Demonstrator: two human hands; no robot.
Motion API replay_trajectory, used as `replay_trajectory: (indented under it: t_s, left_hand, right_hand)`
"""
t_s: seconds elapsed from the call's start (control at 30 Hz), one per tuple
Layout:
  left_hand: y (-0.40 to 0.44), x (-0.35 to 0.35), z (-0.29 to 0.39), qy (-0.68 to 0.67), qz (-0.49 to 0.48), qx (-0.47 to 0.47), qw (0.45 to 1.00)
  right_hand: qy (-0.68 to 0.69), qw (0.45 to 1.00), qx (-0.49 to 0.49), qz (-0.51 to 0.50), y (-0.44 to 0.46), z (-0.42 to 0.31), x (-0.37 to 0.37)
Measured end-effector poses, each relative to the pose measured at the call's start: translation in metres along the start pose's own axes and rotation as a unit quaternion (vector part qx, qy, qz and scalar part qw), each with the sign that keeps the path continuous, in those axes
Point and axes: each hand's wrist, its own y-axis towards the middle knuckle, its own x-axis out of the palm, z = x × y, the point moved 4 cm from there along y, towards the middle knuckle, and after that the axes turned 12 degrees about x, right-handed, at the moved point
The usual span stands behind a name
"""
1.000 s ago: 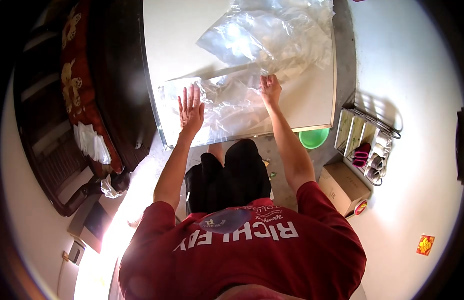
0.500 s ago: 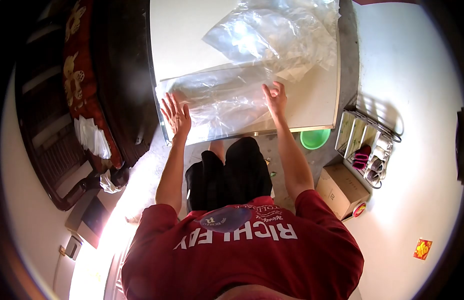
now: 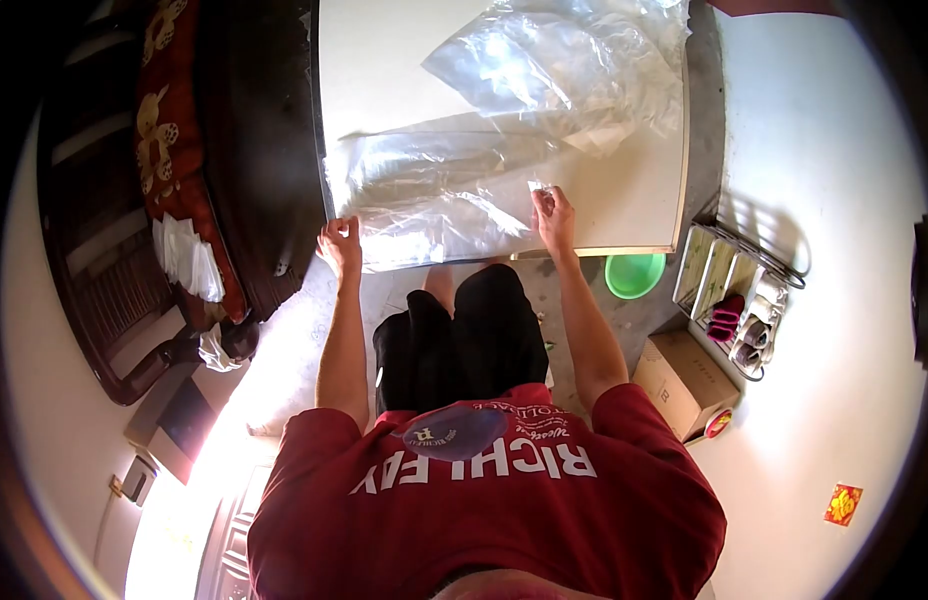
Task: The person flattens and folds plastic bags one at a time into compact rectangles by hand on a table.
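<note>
A clear plastic bag (image 3: pixel 434 195) lies stretched crosswise along the near part of a white table (image 3: pixel 374 60). At its left near corner my left hand (image 3: pixel 340 245) has its fingers closed on the film, beside the table's edge. My right hand (image 3: pixel 554 218) pinches the bag's right end between thumb and fingers, over the tabletop. Light glares off the wrinkled film. Beyond it lies a loose heap of clear plastic bags (image 3: pixel 564 75), crumpled and partly overlapping the far side of the stretched bag.
Under the table's right near corner sits a green basin (image 3: pixel 634 274). Farther right are a shoe rack (image 3: pixel 719 260) with shoes and a cardboard box (image 3: pixel 684 380). On the left stands a dark wooden bench (image 3: pixel 104 290) with a red patterned cover (image 3: pixel 156 140).
My left hand has gone from lying flat with spread fingers to gripping the bag's near left corner. My right hand still pinches, slightly nearer me. The bag's near edge has shifted.
</note>
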Motion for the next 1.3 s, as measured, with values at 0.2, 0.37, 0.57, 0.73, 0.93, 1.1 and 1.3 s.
replay_trajectory:
  t_s: [0.2,0.37,0.57,0.73,0.93,1.1,1.3]
  left_hand:
    - [0.005,-0.015,0.0,-0.089,0.078,0.075,0.99]
    - [-0.004,-0.035,0.006,-0.015,0.124,0.133,0.983]
    - [-0.018,-0.032,-0.007,-0.074,0.056,0.026,0.995]
    - [-0.024,-0.018,-0.018,-0.185,-0.008,-0.075,0.98]
    - [-0.013,-0.016,-0.015,-0.206,-0.051,-0.033,0.977]
    - [-0.016,-0.005,-0.025,-0.197,-0.036,-0.018,0.98]
    - [-0.038,-0.002,-0.041,-0.137,0.037,0.064,0.988]
  right_hand:
    - [-0.067,0.993,-0.081,0.047,0.01,-0.001,0.004]
    - [-0.12,0.987,-0.091,0.046,0.017,0.0,0.015]
    - [-0.146,0.981,-0.111,0.062,0.0,-0.011,0.018]
    - [-0.169,0.979,-0.069,0.086,0.006,-0.003,0.016]
    - [-0.173,0.978,-0.07,0.098,0.024,-0.012,0.01]
    - [-0.205,0.97,-0.08,0.1,0.029,-0.005,0.009]
    - [-0.241,0.962,-0.081,0.101,-0.005,0.016,0.006]
